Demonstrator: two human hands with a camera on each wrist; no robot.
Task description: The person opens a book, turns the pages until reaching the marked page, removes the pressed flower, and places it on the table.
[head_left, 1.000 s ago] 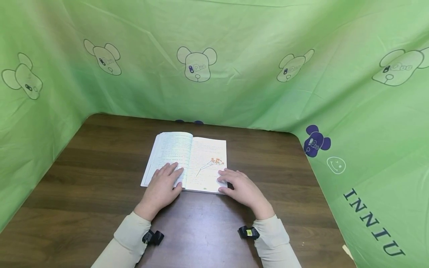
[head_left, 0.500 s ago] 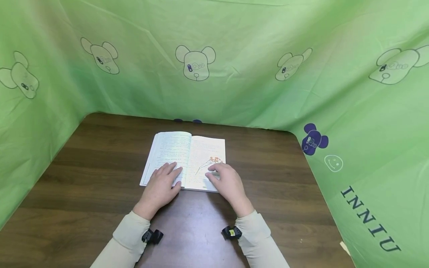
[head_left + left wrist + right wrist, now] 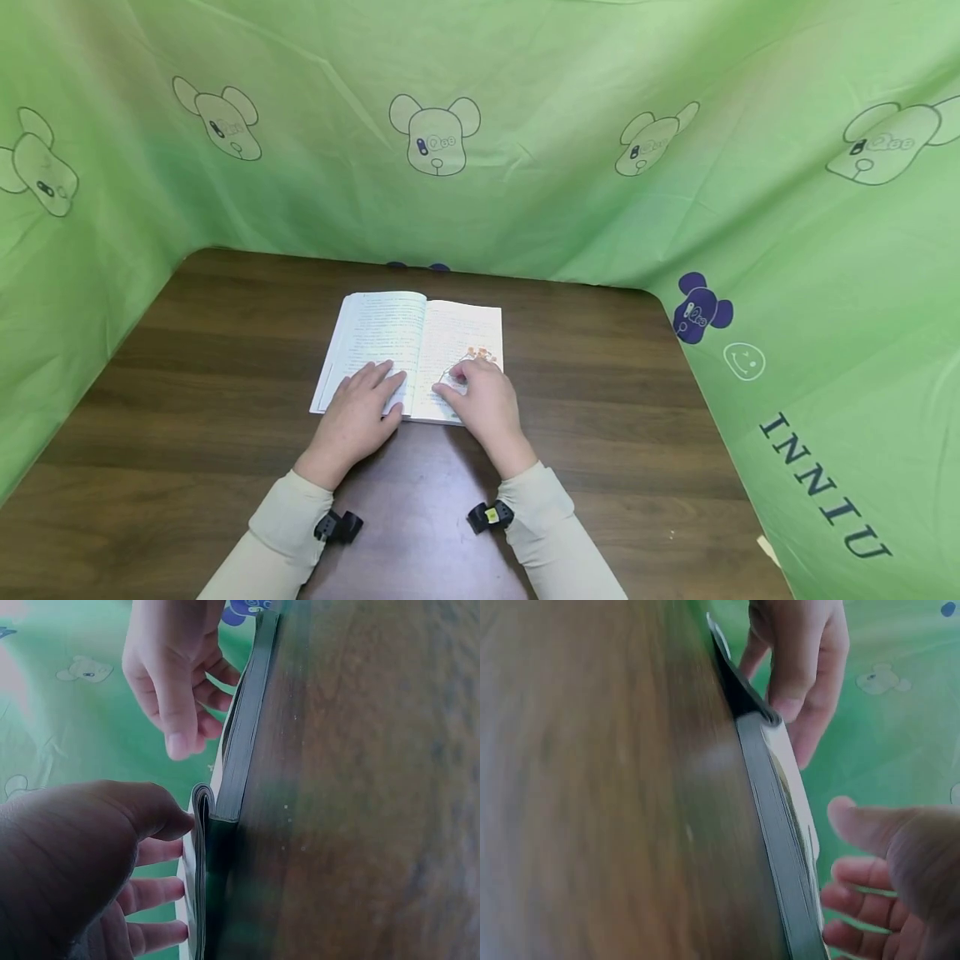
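Observation:
An open book [image 3: 465, 321] lies on the table, its pages bowed up along the left half. My left hand [image 3: 356, 421] rests on the lower left page, fingers spread and fairly straight. Over the right page is my right hand [image 3: 487, 400], thumb and index finger apart near the stem of a sprig with orange blossoms [image 3: 474, 352]. Whether the sprig is printed or lies loose I cannot tell; the hand covers part of it. From the right wrist view, the right hand [image 3: 907, 862] is just above the book's page edges [image 3: 776, 840], its thumb apart from the fingers.
A brown wooden table [image 3: 637, 433] carries the book. Green cloth [image 3: 555, 167] with printed bear heads hangs around its back and sides. A small pale scrap [image 3: 768, 550] shows at the right edge. Each wrist wears a black camera [image 3: 491, 517].
My right hand has moved left from the book's right edge to over the right page, beside the stem. The left hand stays on the left page.

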